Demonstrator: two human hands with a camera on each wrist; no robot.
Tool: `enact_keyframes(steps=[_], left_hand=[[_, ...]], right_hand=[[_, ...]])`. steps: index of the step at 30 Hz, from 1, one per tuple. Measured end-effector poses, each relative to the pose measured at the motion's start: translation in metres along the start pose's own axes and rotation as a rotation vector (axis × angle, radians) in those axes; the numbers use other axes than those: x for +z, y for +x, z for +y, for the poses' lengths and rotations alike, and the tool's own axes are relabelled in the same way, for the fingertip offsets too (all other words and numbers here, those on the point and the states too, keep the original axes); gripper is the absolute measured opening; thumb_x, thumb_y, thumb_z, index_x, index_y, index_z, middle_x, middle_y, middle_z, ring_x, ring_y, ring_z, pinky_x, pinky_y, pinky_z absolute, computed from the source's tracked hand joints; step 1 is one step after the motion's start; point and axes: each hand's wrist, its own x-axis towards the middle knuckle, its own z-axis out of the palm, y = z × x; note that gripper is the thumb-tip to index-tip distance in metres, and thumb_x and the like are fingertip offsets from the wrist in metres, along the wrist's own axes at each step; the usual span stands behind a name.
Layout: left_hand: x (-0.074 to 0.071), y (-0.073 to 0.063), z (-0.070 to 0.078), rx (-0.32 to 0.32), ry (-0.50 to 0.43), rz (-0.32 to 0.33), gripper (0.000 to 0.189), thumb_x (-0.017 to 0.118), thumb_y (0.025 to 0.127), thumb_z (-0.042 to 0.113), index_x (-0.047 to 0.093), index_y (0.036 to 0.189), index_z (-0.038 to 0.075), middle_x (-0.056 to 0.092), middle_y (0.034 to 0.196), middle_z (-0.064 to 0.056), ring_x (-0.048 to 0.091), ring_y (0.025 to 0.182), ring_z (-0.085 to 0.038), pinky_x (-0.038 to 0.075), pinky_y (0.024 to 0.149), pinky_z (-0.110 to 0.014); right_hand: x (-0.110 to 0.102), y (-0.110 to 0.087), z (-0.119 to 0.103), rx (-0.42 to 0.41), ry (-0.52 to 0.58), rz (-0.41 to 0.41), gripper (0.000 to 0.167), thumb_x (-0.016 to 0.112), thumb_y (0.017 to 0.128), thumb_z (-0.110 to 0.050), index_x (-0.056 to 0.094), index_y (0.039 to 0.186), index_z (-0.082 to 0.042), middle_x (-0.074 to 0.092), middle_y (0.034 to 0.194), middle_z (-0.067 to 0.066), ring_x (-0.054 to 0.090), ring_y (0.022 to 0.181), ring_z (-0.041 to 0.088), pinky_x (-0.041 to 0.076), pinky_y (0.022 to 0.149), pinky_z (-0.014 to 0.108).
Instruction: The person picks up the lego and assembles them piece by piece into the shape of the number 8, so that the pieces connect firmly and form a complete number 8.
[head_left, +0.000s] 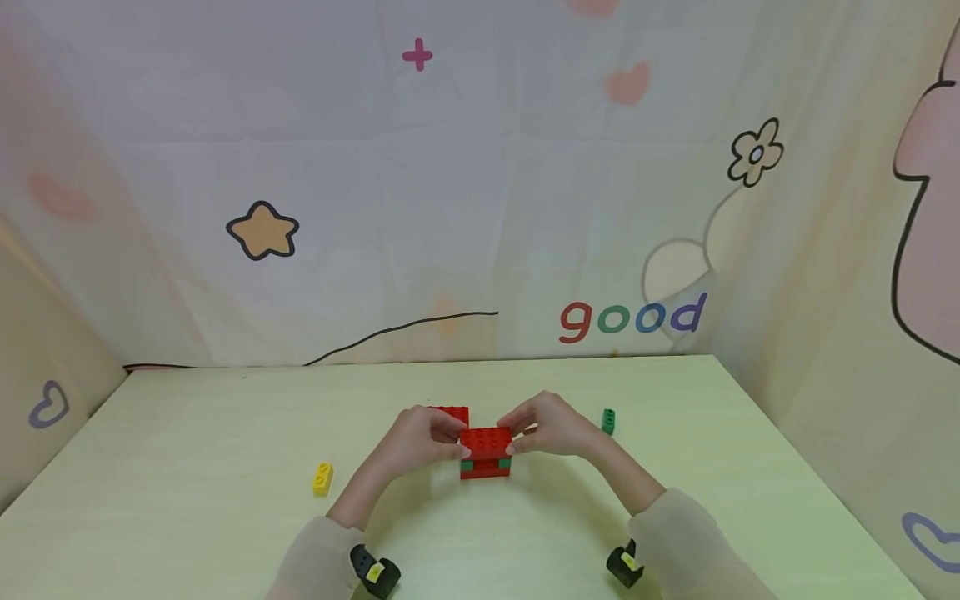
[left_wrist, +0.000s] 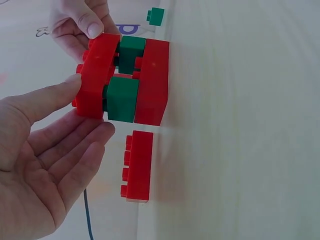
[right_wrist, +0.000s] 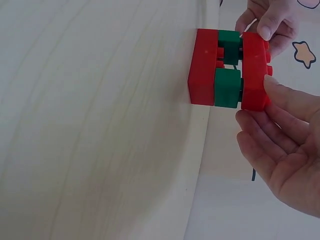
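A long red brick [head_left: 485, 470] stands on the table with two small green bricks [left_wrist: 122, 99] on top of it, one at each end, and a gap between them. Over the green ones lies another long red brick [head_left: 486, 437], studs up. Parts of the green studs show beneath it in both wrist views, so it is not flush. My left hand [head_left: 422, 437] pinches this upper brick at its left end, thumb on the near side. At the right end, my right hand [head_left: 553, 425] pinches the same brick between thumb and fingers.
Behind my left hand lies a further red brick [left_wrist: 140, 167], partly hidden in the head view. A yellow brick [head_left: 322, 479] lies to the left, a green brick [head_left: 608, 421] to the right. A printed cloth [head_left: 450, 208] hangs behind the table [head_left: 225, 433].
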Motion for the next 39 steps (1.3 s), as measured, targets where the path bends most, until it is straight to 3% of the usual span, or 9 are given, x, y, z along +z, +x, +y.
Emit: enact_keyframes(steps=[20,27,39], left_hand=[[-0.004,0.002,0.006,0.017,0.069,-0.059,0.033,0.074,0.075,0.015,0.066,0.103,-0.001,0.067,0.092,-0.007,0.063,0.080,-0.016,0.052,0.072,-0.028],[-0.004,0.002,0.007,0.006,0.088,-0.044,0.034,0.074,0.076,0.018,0.066,0.104,0.000,0.067,0.092,-0.005,0.061,0.081,-0.016,0.052,0.071,-0.027],[-0.010,-0.014,-0.008,0.065,0.093,-0.033,0.042,0.072,0.078,0.019,0.061,0.115,0.001,0.065,0.103,-0.011,0.063,0.092,-0.021,0.051,0.080,-0.032]], right_hand=[[0.002,0.003,-0.001,0.028,-0.048,0.000,0.028,0.073,0.076,-0.007,0.069,0.102,0.000,0.069,0.092,0.009,0.063,0.080,0.016,0.053,0.072,0.028],[0.001,0.002,-0.001,0.029,-0.044,0.005,0.029,0.072,0.077,-0.007,0.068,0.104,0.000,0.068,0.094,0.010,0.063,0.082,0.017,0.053,0.073,0.030],[0.002,0.001,0.001,0.026,-0.031,0.005,0.031,0.073,0.076,-0.008,0.067,0.106,0.000,0.068,0.096,0.010,0.063,0.083,0.017,0.053,0.074,0.029]])
